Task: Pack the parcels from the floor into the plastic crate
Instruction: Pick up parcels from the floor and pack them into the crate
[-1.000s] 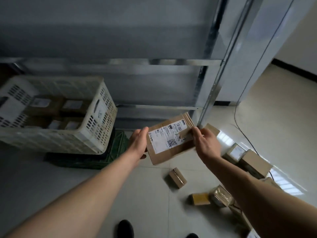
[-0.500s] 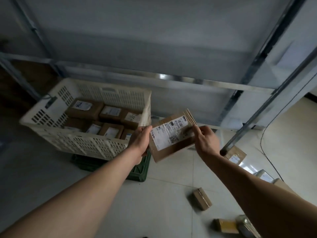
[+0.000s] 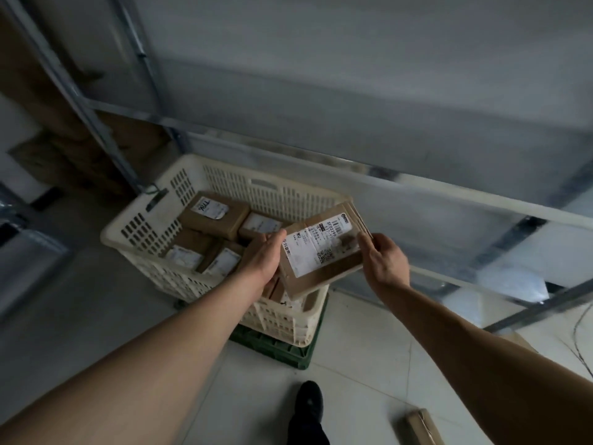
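I hold a flat brown cardboard parcel (image 3: 321, 252) with a white shipping label between both hands, tilted, over the right end of the cream plastic crate (image 3: 150, 220). My left hand (image 3: 263, 256) grips its left edge. My right hand (image 3: 383, 261) grips its right edge, thumb on top. Several labelled brown parcels (image 3: 213, 213) lie inside the crate. The crate's near right corner is hidden behind the held parcel and my left arm.
The crate stands on a green crate (image 3: 276, 346) on the tiled floor, against a metal shelving frame (image 3: 449, 197). One loose parcel (image 3: 423, 427) lies on the floor at the lower right. My dark shoe (image 3: 308, 406) is near the bottom edge. A cable (image 3: 577, 342) runs at the right.
My view has swung left and closer to the crate. The parcel, still held by both hands, has moved from beside the crate to above its right end.
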